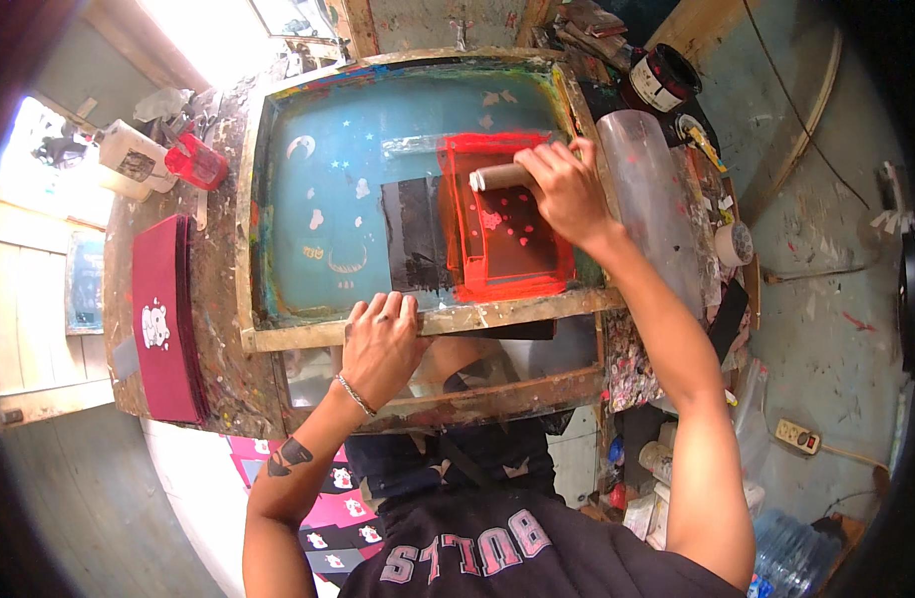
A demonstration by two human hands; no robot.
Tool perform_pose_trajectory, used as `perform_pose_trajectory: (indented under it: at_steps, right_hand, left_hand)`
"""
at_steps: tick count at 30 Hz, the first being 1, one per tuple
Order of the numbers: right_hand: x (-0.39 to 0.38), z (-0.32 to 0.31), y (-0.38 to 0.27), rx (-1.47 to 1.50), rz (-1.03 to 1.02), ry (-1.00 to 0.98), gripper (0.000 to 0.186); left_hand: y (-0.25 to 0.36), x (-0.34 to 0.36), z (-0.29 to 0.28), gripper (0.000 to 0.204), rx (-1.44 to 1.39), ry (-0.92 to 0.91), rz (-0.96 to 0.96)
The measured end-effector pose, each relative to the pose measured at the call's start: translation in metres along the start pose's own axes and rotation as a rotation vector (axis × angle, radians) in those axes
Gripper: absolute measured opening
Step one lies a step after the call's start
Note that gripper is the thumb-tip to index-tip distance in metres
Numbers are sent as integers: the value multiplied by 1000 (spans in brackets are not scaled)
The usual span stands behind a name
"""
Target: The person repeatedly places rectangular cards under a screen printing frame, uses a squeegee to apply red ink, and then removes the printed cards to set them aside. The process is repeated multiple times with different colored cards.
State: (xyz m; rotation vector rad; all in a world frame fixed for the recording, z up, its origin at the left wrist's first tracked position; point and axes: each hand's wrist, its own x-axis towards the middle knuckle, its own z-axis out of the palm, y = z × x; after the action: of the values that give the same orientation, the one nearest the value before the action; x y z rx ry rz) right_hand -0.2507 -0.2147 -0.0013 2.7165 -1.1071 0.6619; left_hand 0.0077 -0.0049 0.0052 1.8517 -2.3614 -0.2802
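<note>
1. Red ink smears the mesh where the squeegee lies on the screen frame, the right hand clenched round its wooden handle.
2. The left hand presses flat, fingers spread, on the frame's near rail.
3. The squeegee looks light, stiff and probably ink-slick; the handle's bare end seems the safest hold.
4. Maroon sheets are stacked at the left.

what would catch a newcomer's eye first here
The bright red ink patch on the teal printing screen, right of centre, where the right hand grips a squeegee handle. The left hand presses on the screen's wooden frame at its near edge. A stack of dark red printed pieces lies far left.
</note>
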Motion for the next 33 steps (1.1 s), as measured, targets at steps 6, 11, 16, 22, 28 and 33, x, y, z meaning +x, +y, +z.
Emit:
perform_pose_trajectory:
  at_steps: [6, 11, 16, 22, 28, 33]
  right_hand:
    - [61, 1, 22, 70, 47, -116, 36]
    - [65, 31, 31, 19, 62, -9, 37]
    - [61, 9, 20, 131, 71, -239, 39]
    - [71, -7, 30, 208, 90, -240, 35]
    - [69, 24, 16, 101, 69, -76, 30]
    - [-9, -21, -41, 151, 52, -144, 30]
  left_hand:
    - [-1, 0, 4, 43, -2, 19, -19]
    - [-1, 1, 3, 43, -12, 28, -1]
    - [-3, -3, 4, 42, -24, 43, -6]
    - [0, 2, 0, 41, -40, 56, 8]
    - [-2, -2, 2, 40, -24, 33, -2]
    - [2, -2, 0, 39, -31, 10, -17]
